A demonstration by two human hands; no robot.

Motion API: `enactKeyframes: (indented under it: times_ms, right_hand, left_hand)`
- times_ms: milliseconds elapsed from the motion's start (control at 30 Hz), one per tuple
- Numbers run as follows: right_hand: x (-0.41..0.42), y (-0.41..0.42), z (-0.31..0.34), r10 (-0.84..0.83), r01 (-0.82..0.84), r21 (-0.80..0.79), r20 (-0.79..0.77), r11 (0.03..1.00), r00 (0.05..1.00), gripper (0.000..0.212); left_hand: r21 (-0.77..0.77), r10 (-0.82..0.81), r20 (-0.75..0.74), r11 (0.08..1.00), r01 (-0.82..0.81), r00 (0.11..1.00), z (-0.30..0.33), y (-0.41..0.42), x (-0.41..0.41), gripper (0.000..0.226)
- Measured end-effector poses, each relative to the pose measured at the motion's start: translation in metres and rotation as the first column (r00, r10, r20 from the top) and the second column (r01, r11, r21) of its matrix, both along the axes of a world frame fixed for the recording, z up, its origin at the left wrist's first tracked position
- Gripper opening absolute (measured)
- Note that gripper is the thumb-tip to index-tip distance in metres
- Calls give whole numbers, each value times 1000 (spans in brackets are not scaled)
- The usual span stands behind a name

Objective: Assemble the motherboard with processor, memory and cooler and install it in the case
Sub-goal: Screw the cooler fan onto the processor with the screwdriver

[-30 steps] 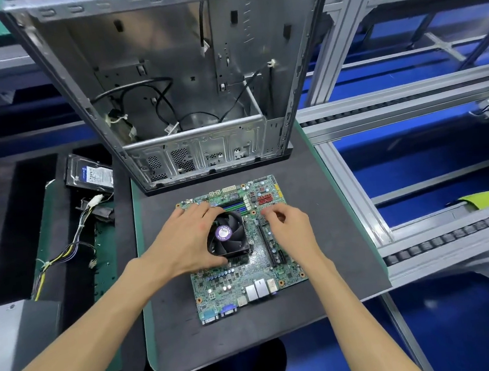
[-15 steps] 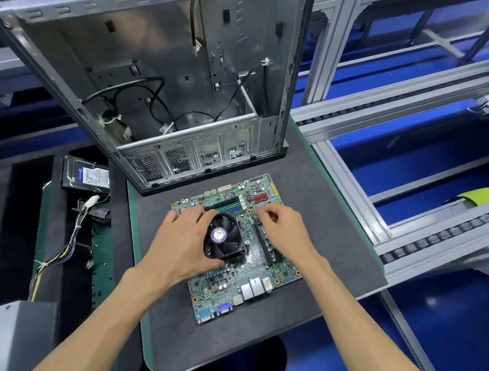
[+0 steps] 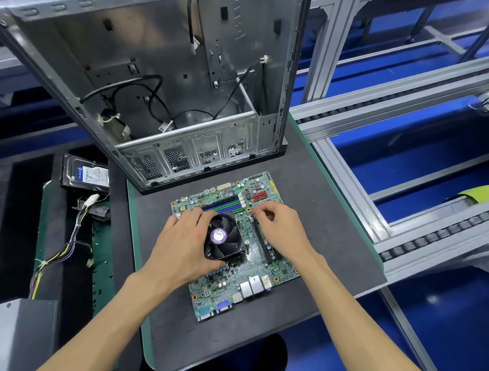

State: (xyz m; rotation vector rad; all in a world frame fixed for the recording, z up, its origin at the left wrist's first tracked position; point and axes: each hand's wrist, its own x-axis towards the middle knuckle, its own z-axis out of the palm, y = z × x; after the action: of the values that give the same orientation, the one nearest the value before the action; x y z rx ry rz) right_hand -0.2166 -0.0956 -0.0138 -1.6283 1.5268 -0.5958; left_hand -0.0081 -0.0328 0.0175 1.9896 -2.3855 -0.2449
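Note:
The green motherboard (image 3: pixel 230 278) lies flat on a black mat (image 3: pixel 322 208) in front of the open metal case (image 3: pixel 192 148). A black cooler (image 3: pixel 224 240) with a fan and a purple label sits on the board. My left hand (image 3: pixel 180 247) grips the cooler from its left side, fingers over the far edge and thumb at the near edge. My right hand (image 3: pixel 283 232) rests on the board to the right of the cooler, fingers curled, tips by the cooler's far right corner. What lies under those fingertips is hidden. Blue and green memory slots (image 3: pixel 224 206) show beyond the cooler.
A hard drive (image 3: pixel 87 175) and a bundle of loose cables (image 3: pixel 62 251) lie on the tray to the left. A grey box (image 3: pixel 17 338) stands at the near left. Conveyor rails (image 3: pixel 448 235) run along the right. Black cables hang inside the case.
My left hand keeps its grip on the cooler. My right hand's fingertips have shifted slightly left toward the cooler's far right corner.

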Motion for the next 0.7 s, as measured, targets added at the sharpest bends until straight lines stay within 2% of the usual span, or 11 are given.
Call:
enactKeyframes:
  times_ms: [267, 300, 333, 400, 467, 567, 700]
  right_hand:
    - [10, 5, 9, 52, -52, -19, 38, 998, 998, 21]
    - [12, 6, 12, 61, -59, -38, 45, 998, 997, 20]
    - [13, 7, 15, 72, -68, -61, 56, 996, 996, 19]
    - [16, 6, 24, 98, -88, -115, 86, 990, 991, 18]
    - [21, 4, 34, 132, -111, -180, 111, 977, 985, 17]
    - [34, 5, 50, 198, -153, -261, 156, 953, 968, 16]
    - [63, 17, 72, 347, -279, -342, 157, 897, 925, 14]
  left_hand:
    - [12, -23, 13, 1000, 23, 1000, -2, 2, 4, 106]
    - [50, -14, -30, 999, 15, 999, 0, 2, 5, 107]
    - [110, 34, -137, 994, -19, 990, 4, 2, 7, 105]
    - [230, 215, -430, 965, -124, 877, 16, 2, 12, 94]
    - [240, 320, -588, 946, -218, 743, 26, 5, 20, 76]
    - [194, 390, -654, 915, -355, 648, 40, 14, 35, 42]
    - [141, 431, -697, 866, -479, 573, 52, 42, 55, 26]
